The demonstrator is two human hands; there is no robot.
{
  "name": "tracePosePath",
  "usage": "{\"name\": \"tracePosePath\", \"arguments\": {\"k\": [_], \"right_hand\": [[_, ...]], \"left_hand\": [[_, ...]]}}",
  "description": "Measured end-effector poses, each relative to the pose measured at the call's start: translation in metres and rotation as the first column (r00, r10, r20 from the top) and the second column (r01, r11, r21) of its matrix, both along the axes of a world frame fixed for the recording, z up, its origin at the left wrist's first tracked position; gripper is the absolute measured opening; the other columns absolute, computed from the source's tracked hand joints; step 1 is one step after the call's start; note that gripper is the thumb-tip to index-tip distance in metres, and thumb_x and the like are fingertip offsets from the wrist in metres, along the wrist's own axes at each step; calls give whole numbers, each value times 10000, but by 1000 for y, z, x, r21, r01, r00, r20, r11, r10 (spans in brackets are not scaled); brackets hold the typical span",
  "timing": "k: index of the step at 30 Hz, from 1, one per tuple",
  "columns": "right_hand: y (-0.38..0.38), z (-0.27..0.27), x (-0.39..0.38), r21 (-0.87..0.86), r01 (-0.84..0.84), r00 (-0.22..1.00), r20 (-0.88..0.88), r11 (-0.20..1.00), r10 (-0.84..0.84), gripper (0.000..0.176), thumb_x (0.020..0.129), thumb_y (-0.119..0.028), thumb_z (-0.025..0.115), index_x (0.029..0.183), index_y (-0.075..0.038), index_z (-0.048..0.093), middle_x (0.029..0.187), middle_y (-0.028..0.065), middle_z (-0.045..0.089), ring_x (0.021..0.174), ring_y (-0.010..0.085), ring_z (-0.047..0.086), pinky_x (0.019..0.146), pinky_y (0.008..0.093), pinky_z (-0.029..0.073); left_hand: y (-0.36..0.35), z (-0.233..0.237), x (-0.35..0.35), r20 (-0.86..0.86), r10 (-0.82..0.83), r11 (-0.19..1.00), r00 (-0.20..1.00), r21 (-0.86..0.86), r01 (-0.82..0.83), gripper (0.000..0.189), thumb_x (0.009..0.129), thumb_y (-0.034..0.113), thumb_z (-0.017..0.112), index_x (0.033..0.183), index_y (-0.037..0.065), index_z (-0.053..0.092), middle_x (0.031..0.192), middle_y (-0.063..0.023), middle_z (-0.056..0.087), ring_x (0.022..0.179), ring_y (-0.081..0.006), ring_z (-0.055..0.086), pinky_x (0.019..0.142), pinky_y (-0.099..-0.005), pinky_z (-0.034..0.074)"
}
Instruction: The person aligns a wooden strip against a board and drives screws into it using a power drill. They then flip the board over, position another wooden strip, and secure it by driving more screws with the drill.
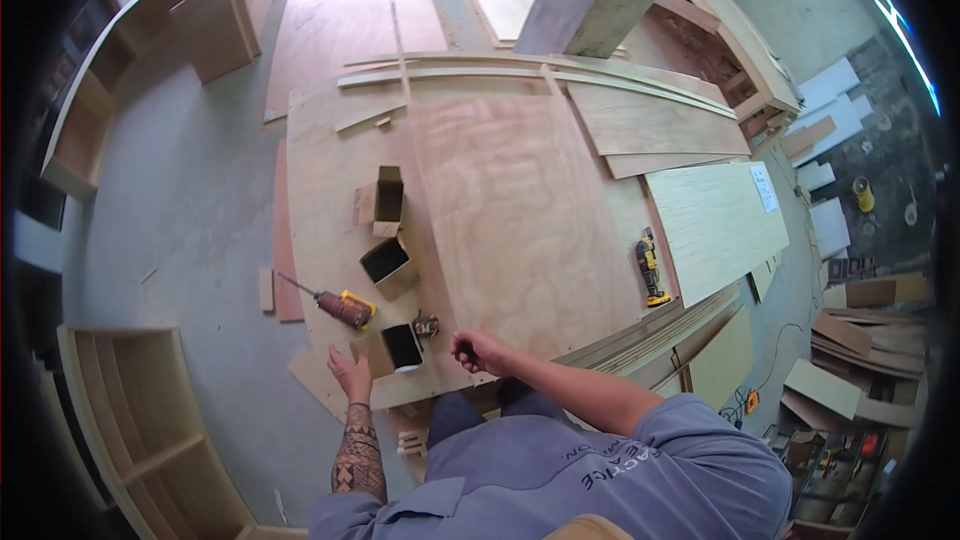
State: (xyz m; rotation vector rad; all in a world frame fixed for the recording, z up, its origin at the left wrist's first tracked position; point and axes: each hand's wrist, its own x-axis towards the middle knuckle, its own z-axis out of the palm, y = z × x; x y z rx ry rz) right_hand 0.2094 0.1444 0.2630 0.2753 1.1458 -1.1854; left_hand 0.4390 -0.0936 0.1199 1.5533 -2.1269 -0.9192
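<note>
Item: small open wooden box, standing at the near edge of the plywood sheet. Left hand spread flat, just beside the box. Right hand fisted round a small dark object, kind unclear. Drill lies near. Handling note: brace the box firmly before working on it.

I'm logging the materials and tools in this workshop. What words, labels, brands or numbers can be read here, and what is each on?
"ACTICE", roughly: upside-down print on the person's grey shirt; the other letters are unreadable.
White label on the pale plywood sheet: print too small to read.
Drill with a yellow base: no brand legible.
Yellow-black power tool: no brand legible.
</note>
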Motion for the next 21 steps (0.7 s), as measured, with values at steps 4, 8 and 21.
{"name": "tracePosePath", "arguments": {"k": [4, 8, 21], "right_hand": [[34, 4, -10, -115, 135, 990, -18, 984, -138, 142, 1018, -188, 527, 974, -88, 617, 782, 0, 573, 659, 124, 545, 598, 277, 445], [57, 30, -20, -116, 350, 935, -18, 930, -354, 97, 989, -39, 601, 1082, -41, 628, 968, 85, 708, 872, 200, 717, 819, 344, 621], [84, 49, -107, -395, 775, 593, 184, 493, -784, 84, 1031, -120, 673, 1086, -76, 718, 1036, 62, 765, 982, 189, 745, 912, 339, 641]], "left_hand": [[-36, -35, -50, -188, -326, 945, 926, -70, 318, 782, 813, 199, 853, 1436, -24, 436, 1292, -201, 615, 1207, -394, 623, 1081, -466, 487], [-51, -53, -99, -396, 153, 923, 905, 384, 12, 621, 869, 206, 805, 1375, -2, 513, 1274, -158, 666, 1139, -284, 677, 1044, -397, 507], [-7, 139, -88, -529, -410, 805, 744, 174, 567, 284, 994, 244, 743, 1194, 51, 681, 995, -23, 704, 869, -131, 674, 772, -315, 556]]}}
